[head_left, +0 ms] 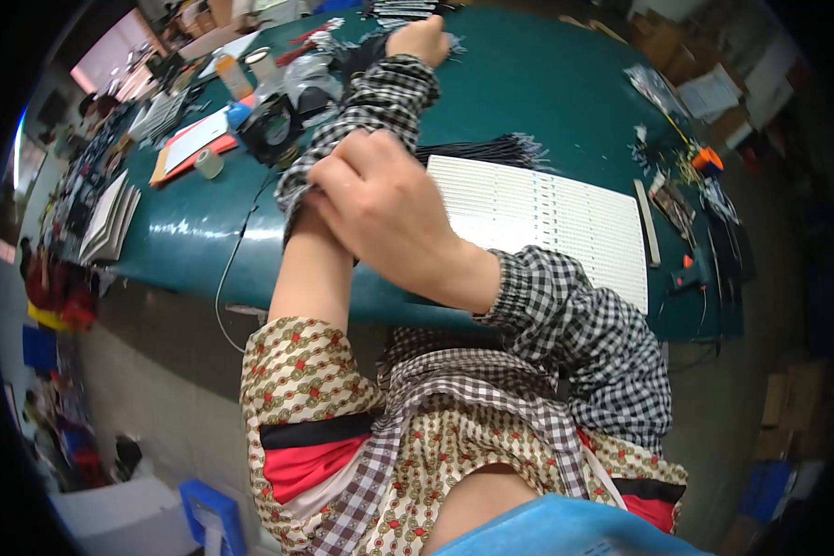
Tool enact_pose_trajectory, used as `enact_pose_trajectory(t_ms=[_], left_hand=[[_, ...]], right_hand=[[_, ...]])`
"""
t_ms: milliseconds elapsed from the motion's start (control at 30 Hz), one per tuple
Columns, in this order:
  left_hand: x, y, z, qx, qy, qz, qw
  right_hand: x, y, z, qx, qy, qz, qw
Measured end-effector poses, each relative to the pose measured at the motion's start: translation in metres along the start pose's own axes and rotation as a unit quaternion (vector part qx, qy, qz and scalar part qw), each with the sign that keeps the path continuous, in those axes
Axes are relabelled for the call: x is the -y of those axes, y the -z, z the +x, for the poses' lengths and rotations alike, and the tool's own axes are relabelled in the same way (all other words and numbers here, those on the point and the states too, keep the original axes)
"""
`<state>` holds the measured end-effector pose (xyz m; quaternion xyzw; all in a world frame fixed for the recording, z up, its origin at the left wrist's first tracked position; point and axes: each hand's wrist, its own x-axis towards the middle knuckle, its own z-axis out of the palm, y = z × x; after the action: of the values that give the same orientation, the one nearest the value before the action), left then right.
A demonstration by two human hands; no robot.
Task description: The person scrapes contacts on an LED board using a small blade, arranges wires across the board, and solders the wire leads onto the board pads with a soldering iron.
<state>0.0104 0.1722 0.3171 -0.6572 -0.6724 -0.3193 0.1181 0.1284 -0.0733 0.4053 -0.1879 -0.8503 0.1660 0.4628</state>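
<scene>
My left arm reaches forward over the green table [565, 83], with a black-and-white checked sleeve cover [380, 97] on its forearm. The left hand [419, 40] is curled into a fist at the far end, and nothing shows in it. My right hand [385, 208] crosses over and pinches the cover's elastic edge near the left elbow. Bare skin shows between that edge and my patterned sleeve. A matching cover [612, 357] sits on my right arm. Beyond the right hand lie a white sheet with printed rows [547, 218] and a bundle of black cords [486, 150].
On the left stand an orange bottle [233, 76], a tape roll [208, 165], papers [195, 139] and a folded card stack [111, 218]. At right are an orange-topped item [707, 161], a pale strip [647, 222] and a glue gun [686, 276]. A thin cable [234, 250] hangs over the front edge.
</scene>
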Motion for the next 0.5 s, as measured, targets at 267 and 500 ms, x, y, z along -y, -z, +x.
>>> enact_pose_trajectory(t_ms=[267, 500], left_hand=[[0.029, 0.003, 0.015, 0.1, -0.253, 0.272, 0.923], [0.089, 0.026, 0.09, -0.068, 0.015, 0.16, 0.985]], right_hand=[[0.039, 0.004, 0.047, 0.182, 0.126, 0.232, 0.947], [0.087, 0.05, 0.023, 0.138, 0.319, 0.275, 0.897]])
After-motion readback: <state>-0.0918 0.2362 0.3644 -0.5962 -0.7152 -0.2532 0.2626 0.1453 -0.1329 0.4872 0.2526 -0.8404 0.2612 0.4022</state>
